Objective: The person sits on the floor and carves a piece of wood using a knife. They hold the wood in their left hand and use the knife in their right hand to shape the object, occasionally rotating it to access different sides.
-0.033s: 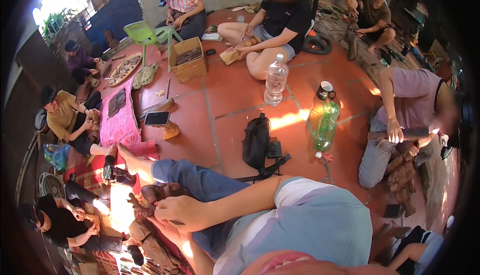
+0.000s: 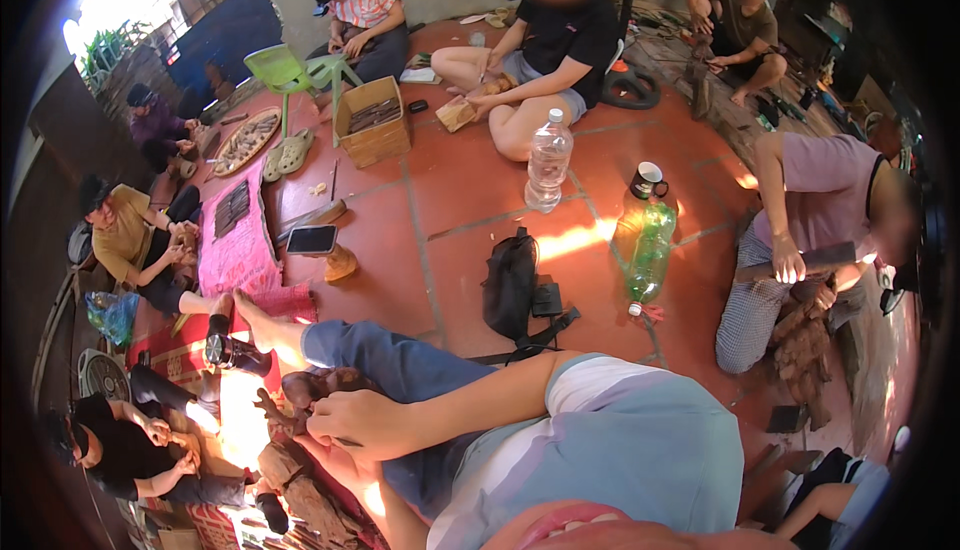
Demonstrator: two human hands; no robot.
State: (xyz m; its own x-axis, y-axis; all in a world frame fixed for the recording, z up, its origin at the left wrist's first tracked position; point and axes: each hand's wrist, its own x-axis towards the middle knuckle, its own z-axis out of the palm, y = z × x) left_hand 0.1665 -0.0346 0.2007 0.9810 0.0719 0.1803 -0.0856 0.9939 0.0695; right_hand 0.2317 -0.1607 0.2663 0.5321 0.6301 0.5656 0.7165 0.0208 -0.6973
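Note:
A reddish-brown wood carving [image 2: 328, 383] lies against my blue-trousered leg, with slender branching parts on its near left side. My right hand [image 2: 365, 424] is closed over its near end, and a small dark piece shows by the fingers. Whatever else that hand grips is hidden. Just below, my left hand [image 2: 340, 462] presses against the carving from underneath, partly covered by the right. The two hands touch. A rough brown wood block [image 2: 290, 465] stands beside my left hand.
A black bag [image 2: 511, 285], a green bottle [image 2: 652, 255], a clear bottle [image 2: 548, 162] and a mug [image 2: 646, 179] stand on the tiles. A phone [image 2: 312, 240] leans on a wooden stand. Several co-workers sit around; one at right holds a dark bar [image 2: 828, 258] over carved wood.
My hands and the carving stay in place. At right, the dark bar in the co-worker's hand has tilted, its right end higher.

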